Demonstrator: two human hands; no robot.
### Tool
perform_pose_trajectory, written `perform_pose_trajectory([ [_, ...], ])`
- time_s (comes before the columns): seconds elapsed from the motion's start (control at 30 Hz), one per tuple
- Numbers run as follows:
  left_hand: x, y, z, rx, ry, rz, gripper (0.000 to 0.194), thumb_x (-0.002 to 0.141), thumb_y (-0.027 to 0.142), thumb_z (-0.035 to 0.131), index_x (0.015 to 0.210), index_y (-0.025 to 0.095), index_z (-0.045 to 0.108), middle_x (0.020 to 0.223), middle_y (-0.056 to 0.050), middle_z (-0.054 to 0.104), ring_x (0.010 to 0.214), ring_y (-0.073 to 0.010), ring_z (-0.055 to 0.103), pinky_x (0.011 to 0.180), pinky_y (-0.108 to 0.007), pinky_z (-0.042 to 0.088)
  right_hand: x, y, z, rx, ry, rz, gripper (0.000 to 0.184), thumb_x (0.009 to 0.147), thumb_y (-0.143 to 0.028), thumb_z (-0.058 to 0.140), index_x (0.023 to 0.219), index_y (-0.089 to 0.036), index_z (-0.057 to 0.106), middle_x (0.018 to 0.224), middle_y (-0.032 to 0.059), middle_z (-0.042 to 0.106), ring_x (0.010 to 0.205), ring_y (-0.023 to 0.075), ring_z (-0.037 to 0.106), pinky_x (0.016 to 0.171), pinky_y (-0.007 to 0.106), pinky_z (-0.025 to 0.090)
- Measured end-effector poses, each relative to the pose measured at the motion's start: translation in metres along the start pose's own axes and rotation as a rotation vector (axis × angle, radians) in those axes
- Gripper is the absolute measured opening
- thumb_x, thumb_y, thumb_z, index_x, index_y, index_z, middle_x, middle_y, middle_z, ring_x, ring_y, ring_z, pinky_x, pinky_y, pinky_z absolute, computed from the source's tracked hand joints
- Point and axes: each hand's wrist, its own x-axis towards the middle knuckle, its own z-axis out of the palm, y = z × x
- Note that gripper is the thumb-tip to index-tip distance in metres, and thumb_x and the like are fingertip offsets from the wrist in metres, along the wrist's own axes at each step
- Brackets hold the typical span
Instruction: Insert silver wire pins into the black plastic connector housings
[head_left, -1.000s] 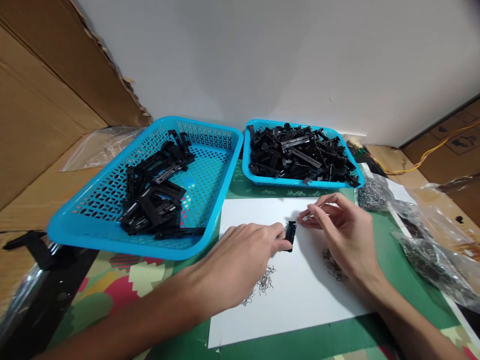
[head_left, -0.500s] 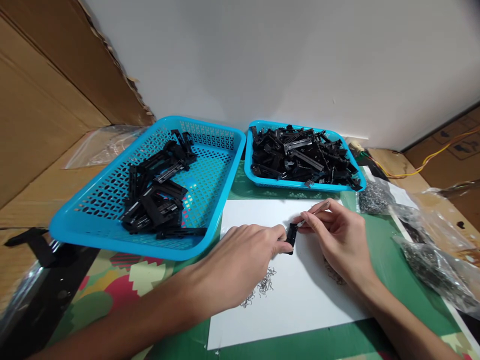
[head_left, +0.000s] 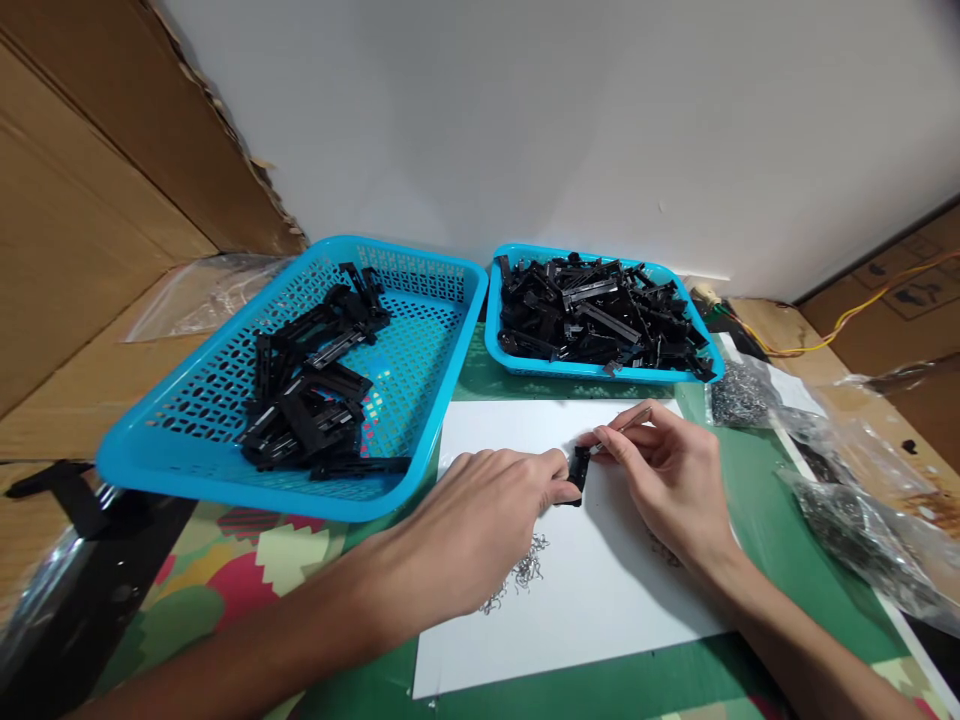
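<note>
From where I stand, the person's left hand (head_left: 502, 515), over the white rectangular sheet (head_left: 600, 610), is bare, with a broad, smooth back and rounded knuckles. The left wrist (head_left: 394, 560), to the left of the sheet, is bare too, and the left forearm (head_left: 300, 620) widens beyond it, uncovered as far as I can see. The right hand (head_left: 675, 475), over the sheet's right side, is bare, with slender fingers. The right wrist (head_left: 727, 560) is narrow, and the right forearm (head_left: 802, 630), beyond the sheet's lower right corner, is uncovered. The fingernails are too small to make out.
</note>
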Motion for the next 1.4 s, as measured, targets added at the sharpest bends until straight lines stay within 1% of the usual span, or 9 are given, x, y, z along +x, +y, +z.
perform_pose_trajectory([
  [0.27,0.0,0.002,0.0,-0.04,-0.011,-0.042,0.03,0.108,0.033,0.045,0.08,0.022,0.045,0.066,0.002,0.058,0.054,-0.0169,0.044,0.057,-0.033,0.017,0.003,-0.004,0.003,-0.063,-0.025,-0.032,0.021,0.097,-0.035,0.071,0.083,-0.022,0.061,0.078,0.0044,0.076,0.07,0.0209,0.075,0.072,0.034,0.062],
  [0.43,-0.001,0.003,-0.003,-0.127,0.025,-0.08,0.032,0.11,0.039,0.043,0.083,0.022,0.05,0.067,0.003,0.054,0.06,-0.0169,0.045,0.059,-0.032,0.02,0.003,-0.005,-0.005,-0.048,0.007,-0.08,0.018,0.103,-0.034,0.062,0.09,-0.022,0.062,0.085,0.0038,0.075,0.082,0.0209,0.073,0.077,0.032,0.057],
  [0.57,-0.003,0.002,-0.007,-0.273,0.054,-0.065,0.033,0.111,0.041,0.041,0.086,0.022,0.05,0.073,0.004,0.054,0.066,-0.0156,0.045,0.061,-0.03,0.025,0.006,-0.001,-0.018,-0.247,-0.032,-0.307,0.022,0.111,-0.027,0.043,0.112,-0.024,0.065,0.09,0.0029,0.068,0.084,0.02,0.065,0.076,0.031,0.049],
  [0.7,-0.004,0.001,-0.009,-0.448,0.074,0.002,0.042,0.112,0.049,0.036,0.081,0.021,0.042,0.074,0.005,0.045,0.071,-0.0147,0.041,0.064,-0.029,0.028,0.007,0.002,-0.016,-0.449,-0.191,-0.648,0.018,0.107,-0.02,0.052,0.118,-0.023,0.065,0.087,0.004,0.064,0.082,0.0222,0.055,0.073,0.033,0.045],
  [0.87,-0.008,0.008,-0.016,-0.671,0.065,-0.007,0.045,0.109,0.058,0.037,0.088,0.021,0.05,0.077,0.004,0.039,0.071,-0.0145,0.036,0.065,-0.028,0.031,0.011,-0.004,-0.013,-0.518,-0.064,-0.891,0.014,0.103,-0.01,0.057,0.111,-0.018,0.065,0.078,0.0025,0.059,0.074,0.0205,0.048,0.068,0.033,0.039],
  [1.03,-0.014,0.012,-0.029,-0.777,0.132,-0.107,0.03,0.103,0.044,0.051,0.12,0.023,0.064,0.088,0.001,0.05,0.079,-0.0166,0.043,0.07,-0.029,0.036,0.055,-0.011,-0.054,-0.723,0.166,-0.73,0.007,0.102,-0.023,0.064,0.105,-0.018,0.069,0.08,0.0041,0.063,0.078,0.0233,0.053,0.074,0.036,0.044],
  [1.17,-0.012,0.004,-0.026,-0.927,0.131,-0.003,0.058,0.091,0.022,0.057,0.149,0.025,0.051,0.111,-0.004,0.061,0.092,-0.0197,0.052,0.076,-0.031,0.044,0.082,-0.012,-0.084,-0.856,0.132,-0.548,0.015,0.101,-0.03,0.064,0.104,-0.019,0.074,0.08,0.0052,0.067,0.081,0.0267,0.057,0.077,0.04,0.045],
  [1.3,-0.005,-0.002,-0.02,-0.909,0.189,0.071,0.065,0.1,0.031,0.058,0.161,0.025,0.035,0.126,-0.01,0.068,0.107,-0.0238,0.061,0.091,-0.038,0.048,0.067,-0.022,-0.079,-0.721,0.169,-0.553,0.021,0.104,-0.033,0.059,0.11,-0.02,0.075,0.088,0.0066,0.07,0.082,0.0244,0.06,0.074,0.037,0.047],
  [1.4,-0.002,-0.001,-0.019,-0.881,0.232,0.035,0.049,0.098,0.032,0.067,0.145,0.022,0.056,0.126,-0.011,0.074,0.113,-0.026,0.067,0.098,-0.04,0.05,0.043,-0.031,-0.059,-0.52,0.043,-0.534,0.02,0.104,-0.035,0.06,0.108,-0.022,0.075,0.09,0.0052,0.072,0.075,0.0196,0.06,0.067,0.033,0.046],
])
